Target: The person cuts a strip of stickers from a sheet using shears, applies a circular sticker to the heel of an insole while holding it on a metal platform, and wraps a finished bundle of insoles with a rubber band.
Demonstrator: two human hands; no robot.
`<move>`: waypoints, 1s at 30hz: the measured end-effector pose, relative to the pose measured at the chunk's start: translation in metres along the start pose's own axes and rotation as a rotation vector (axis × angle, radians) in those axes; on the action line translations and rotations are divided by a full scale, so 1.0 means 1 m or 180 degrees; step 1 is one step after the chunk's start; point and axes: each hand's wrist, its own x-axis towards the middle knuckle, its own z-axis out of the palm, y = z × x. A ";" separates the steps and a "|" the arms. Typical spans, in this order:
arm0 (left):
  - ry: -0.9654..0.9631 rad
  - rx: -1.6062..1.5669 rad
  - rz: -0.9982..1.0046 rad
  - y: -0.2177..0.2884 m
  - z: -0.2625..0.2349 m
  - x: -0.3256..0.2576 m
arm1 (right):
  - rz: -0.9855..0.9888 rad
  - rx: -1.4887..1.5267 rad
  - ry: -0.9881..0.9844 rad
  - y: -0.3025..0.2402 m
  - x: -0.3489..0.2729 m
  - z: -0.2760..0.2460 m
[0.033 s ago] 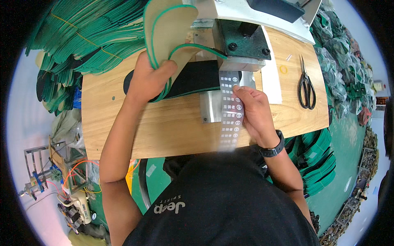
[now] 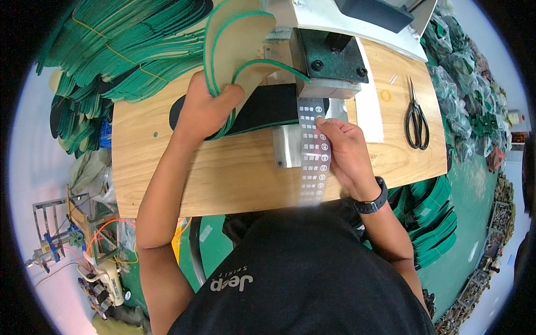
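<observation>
You grip a bunch of green-edged insoles (image 2: 237, 42) at the left, pale beige faces showing; some curl upright, and one arches over to the right. Below them, a black-faced insole (image 2: 268, 103), also edged in green, lies flat. The translucent label strip (image 2: 312, 146) that you pinch at its right edge crosses it and runs toward you, bearing repeated white marks; its near end is blurred.

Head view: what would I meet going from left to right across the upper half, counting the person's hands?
Bundled green-edged insoles, left hand, clear printed strip, right hand, black-handled scissors, plastic-bagged goods.
</observation>
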 end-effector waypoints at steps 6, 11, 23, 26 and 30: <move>-0.0114 0.0294 0.0138 -0.001 0.000 -0.002 | 0.0033 -0.0189 -0.0053 -0.001 0.001 0.002; -0.0116 0.0503 0.0165 0.000 0.002 -0.004 | -0.0019 -0.0171 -0.0074 0.001 0.005 0.001; -0.0272 0.2129 0.0971 -0.015 0.016 -0.001 | 0.0016 -0.0379 -0.0008 -0.001 0.005 0.003; -0.0595 0.2162 0.0611 -0.006 0.020 -0.001 | -0.0069 -0.0335 -0.0123 -0.001 0.002 -0.003; -0.0860 0.2423 0.0366 -0.001 0.017 -0.002 | -0.0382 -0.0622 -0.0135 0.007 -0.002 -0.006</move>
